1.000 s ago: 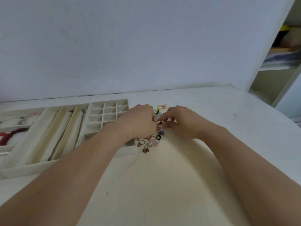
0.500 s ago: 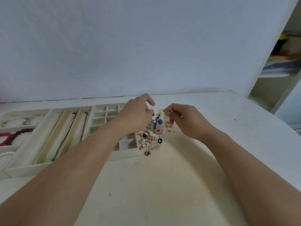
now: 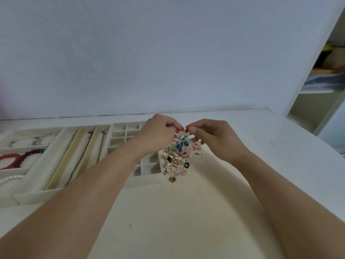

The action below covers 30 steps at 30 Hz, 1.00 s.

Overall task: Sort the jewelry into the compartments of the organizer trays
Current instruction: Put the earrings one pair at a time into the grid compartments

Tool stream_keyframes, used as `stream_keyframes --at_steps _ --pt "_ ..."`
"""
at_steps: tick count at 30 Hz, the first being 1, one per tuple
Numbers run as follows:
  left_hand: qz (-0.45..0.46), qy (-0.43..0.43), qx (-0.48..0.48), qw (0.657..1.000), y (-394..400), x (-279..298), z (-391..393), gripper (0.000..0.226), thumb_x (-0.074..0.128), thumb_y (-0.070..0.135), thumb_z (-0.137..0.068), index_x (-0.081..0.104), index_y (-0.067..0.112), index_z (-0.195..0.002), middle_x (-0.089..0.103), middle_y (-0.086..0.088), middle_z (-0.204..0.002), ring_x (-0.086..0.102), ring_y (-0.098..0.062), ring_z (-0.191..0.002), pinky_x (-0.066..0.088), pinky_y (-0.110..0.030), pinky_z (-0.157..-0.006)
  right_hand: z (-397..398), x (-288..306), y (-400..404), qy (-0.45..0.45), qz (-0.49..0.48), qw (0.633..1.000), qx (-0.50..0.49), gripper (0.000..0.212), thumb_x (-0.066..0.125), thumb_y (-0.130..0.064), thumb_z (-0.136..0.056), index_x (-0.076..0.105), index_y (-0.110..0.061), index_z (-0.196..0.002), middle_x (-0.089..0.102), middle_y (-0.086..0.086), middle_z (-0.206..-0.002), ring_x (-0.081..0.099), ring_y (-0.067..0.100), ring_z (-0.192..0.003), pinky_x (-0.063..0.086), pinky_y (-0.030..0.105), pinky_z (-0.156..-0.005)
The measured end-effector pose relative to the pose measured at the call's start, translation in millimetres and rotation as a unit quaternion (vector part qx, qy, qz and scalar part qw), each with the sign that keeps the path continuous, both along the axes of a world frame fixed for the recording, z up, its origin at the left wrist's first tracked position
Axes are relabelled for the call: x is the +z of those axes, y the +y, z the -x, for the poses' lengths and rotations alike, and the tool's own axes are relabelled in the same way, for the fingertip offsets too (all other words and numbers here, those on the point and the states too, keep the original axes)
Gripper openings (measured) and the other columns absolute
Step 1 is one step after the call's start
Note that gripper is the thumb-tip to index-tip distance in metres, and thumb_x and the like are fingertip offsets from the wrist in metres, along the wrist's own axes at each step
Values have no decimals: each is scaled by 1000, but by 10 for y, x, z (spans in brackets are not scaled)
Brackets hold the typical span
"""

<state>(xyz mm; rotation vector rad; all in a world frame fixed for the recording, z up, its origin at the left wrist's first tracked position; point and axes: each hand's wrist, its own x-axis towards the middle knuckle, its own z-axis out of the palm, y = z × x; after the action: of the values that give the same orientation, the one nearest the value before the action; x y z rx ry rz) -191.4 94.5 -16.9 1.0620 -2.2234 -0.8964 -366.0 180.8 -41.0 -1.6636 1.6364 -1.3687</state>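
Right in the middle of the frame, two hands meet above a pile of earrings (image 3: 176,156). The left hand (image 3: 158,134) and the right hand (image 3: 211,135) both have curled fingers, and their tips pinch one small earring (image 3: 182,131) between them (it has red bits and is too small to tell more). It is held up just over the top of the pile.

The pile lies on the worktop (image 3: 177,212), touching the right edge of a tray of little square boxes (image 3: 145,166). It has pink rings, blue beads, gold bits and a black round one.

Left of that tray is a tray with long slots (image 3: 61,161), and thin chains lie in them. At the far left edge, another tray (image 3: 28,146) holds a silver chain (image 3: 28,142) in its top part, a red bead string (image 3: 16,158) below that, and white pearls (image 3: 9,179) lowest.

A shelf (image 3: 321,85) stands at the upper right.
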Motion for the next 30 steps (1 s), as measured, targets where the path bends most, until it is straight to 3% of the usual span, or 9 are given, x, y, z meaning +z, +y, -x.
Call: stream_keyframes --at_steps 6,9,14,19,23,26,28,30 --pt "19 31 15 999 -37 -19 -58 5 74 28 -88 78 30 -86 62 16 -67 59 -2 -71 40 -23 -65 -43 -3 7 -57 29 998 -1 11 79 -13 -85 76 -13 -96 78 2 -88 75 20 -85 59 46 -85" --pt "6 32 -5 999 -31 -7 -91 8 75 38 -87 79 31 -87 70 11 -76 67 -9 -81 52 -31 -78 -39 -2 -2 -79 11 997 15 18 79 -12 -85 68 -15 -100 77 9 -85 70 24 -78 56 47 -78" --pt "13 34 -39 999 15 22 -96 11 72 34 -90 80 26 -90 75 3 -82 66 -11 -77 54 -36 -85 -87 -32 -20 -86 7 996 6 27 82 -17 -83 63 -15 -102 75 4 -81 66 21 -74 54 49 -76" --pt "8 79 -15 997 -11 62 -123 14 68 30 -95 79 21 -95 73 3 -83 64 -10 -74 49 -22 -70 -77 -13 -13 -115 18 993 -9 34 84 -22 -79 67 -18 -109 76 4 -88 67 16 -76 54 35 -74" --pt "16 69 -13 997 -23 62 -149 15 65 26 -97 78 19 -95 72 0 -85 66 -13 -73 47 -15 -64 -156 -29 -12 -142 -3 990 3 35 82 -25 -79 69 -16 -110 74 11 -92 64 14 -74 50 33 -69" --pt "22 57 -31 998 16 80 -208 13 67 26 -95 78 21 -94 75 -1 -86 67 -19 -77 52 -23 -72 -249 -42 -18 -158 -11 987 12 31 81 -19 -82 69 -9 -108 72 6 -80 61 12 -66 46 27 -64" --pt "26 53 -40 997 54 107 -284 11 69 26 -94 79 24 -93 75 0 -85 65 -14 -73 53 -32 -77 -313 -27 -28 -170 -11 985 16 26 81 -16 -83 69 -5 -104 70 3 -76 60 12 -63 45 25 -63" --pt "37 45 -30 998 43 154 -426 10 70 28 -93 79 26 -96 71 3 -81 59 -6 -69 50 -31 -73 -380 37 -65 -179 -9 984 11 21 81 -15 -82 71 -8 -99 72 5 -76 62 14 -64 46 28 -66"
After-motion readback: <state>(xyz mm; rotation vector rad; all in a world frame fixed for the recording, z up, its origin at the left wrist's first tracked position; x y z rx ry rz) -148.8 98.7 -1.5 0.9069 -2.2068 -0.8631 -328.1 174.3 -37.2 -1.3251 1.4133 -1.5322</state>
